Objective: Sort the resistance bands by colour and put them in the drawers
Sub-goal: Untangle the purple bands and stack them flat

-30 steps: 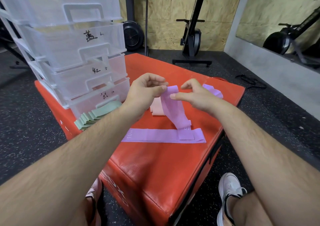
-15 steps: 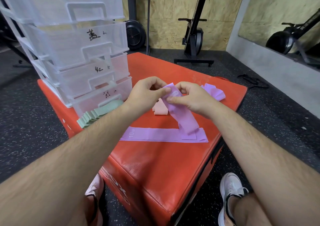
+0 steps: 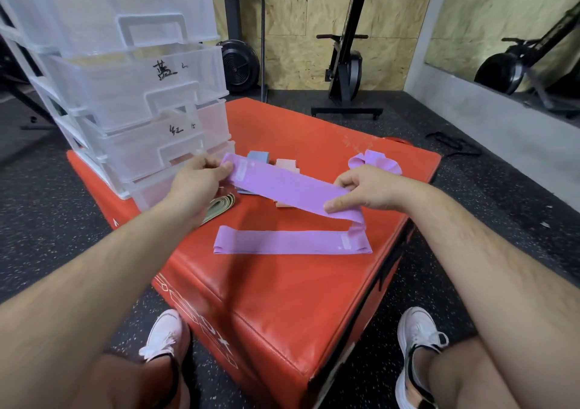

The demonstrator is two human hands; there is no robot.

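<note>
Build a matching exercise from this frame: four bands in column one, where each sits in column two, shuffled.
Column 1:
1. taut purple band
2. flat purple band
3. bunched purple band
4. green bands

Column 2:
A. on the red box, nearest the person
B. beside the drawer unit, by the left hand
C. pinched between both hands
D. far side of the box, beyond the right hand

Pairs: 1-C, 2-A, 3-D, 4-B.

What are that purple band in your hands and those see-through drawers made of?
The purple band looks like soft, matte stretch fabric, perhaps rubberised: it bends and droops limply at one end. The drawers look like frosted translucent plastic, with moulded handles and a cloudy, see-through look.
</note>
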